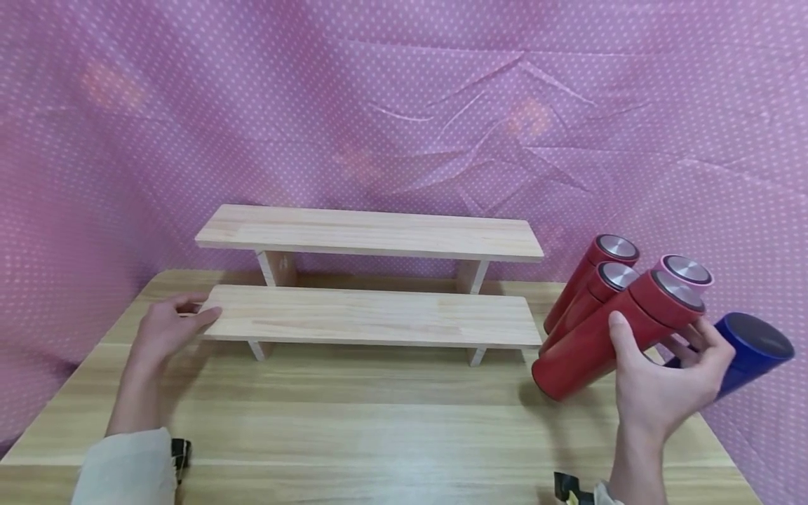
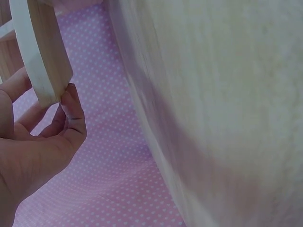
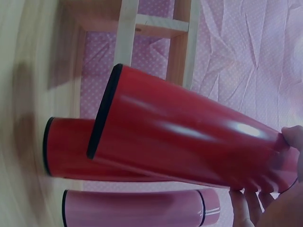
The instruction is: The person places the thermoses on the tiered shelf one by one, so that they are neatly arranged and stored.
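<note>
My left hand (image 1: 165, 326) pinches the left end of the lower wooden shelf (image 1: 372, 317); in the left wrist view the fingers of that hand (image 2: 47, 127) curl round the board's end (image 2: 47, 61). With my right hand (image 1: 669, 382) I grip a red bottle (image 1: 606, 347) near its silver-topped lid, tilted and held off the table. The right wrist view shows this red bottle (image 3: 189, 137) with its black-rimmed base in front of another red bottle (image 3: 71, 149). Two more red bottles (image 1: 574, 291) and a pink one (image 1: 703, 273) stand just behind it.
A higher shelf board (image 1: 372, 233) stands behind the lower one on wooden supports. To the right of my right hand is a blue bottle (image 1: 751, 354) with a dark top. The wooden table (image 1: 379, 435) meets a pink dotted cloth (image 1: 391, 105) at the back and sides.
</note>
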Demonstrator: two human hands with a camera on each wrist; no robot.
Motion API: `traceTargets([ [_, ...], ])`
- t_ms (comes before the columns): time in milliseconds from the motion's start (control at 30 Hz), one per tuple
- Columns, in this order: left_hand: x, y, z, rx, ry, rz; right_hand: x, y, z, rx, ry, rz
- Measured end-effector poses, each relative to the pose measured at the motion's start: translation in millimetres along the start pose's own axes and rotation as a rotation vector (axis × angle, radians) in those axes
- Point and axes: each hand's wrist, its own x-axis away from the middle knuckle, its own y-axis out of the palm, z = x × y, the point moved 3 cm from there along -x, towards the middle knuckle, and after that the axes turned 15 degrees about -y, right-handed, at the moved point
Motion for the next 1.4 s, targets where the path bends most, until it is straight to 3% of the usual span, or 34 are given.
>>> traceTargets([
  [367, -0.5, 1.8, 0.1, 0.006, 0.028, 0.018, 2.7, 15.9, -12.6, -0.054, -0.109, -0.071],
  [700, 0.3, 5.1, 0.0, -0.003, 0.059, 0.017, 3.3, 29.2, -24.7, -0.182, -0.112, -0.078],
  [900, -2.8, 4.7, -2.2, 0.015, 0.055, 0.023, 6.5, 38.4, -34.9, -0.348, -0.111, -0.052],
  [1033, -0.9, 2.9, -4.0, 0.025, 0.047, 0.030, 7.7, 47.8, -41.2, -0.473, -0.103, -0.077],
  [1233, -0.6, 1.9, -4.9, 0.065, 0.051, 0.040, 7.0, 58.2, -44.1, -0.399, -0.064, -0.149],
  [1400, -1.6, 2.7, -10.1, 0.167, 0.037, 0.005, 4.3, 69.0, -45.5, -0.375, -0.048, -0.178],
])
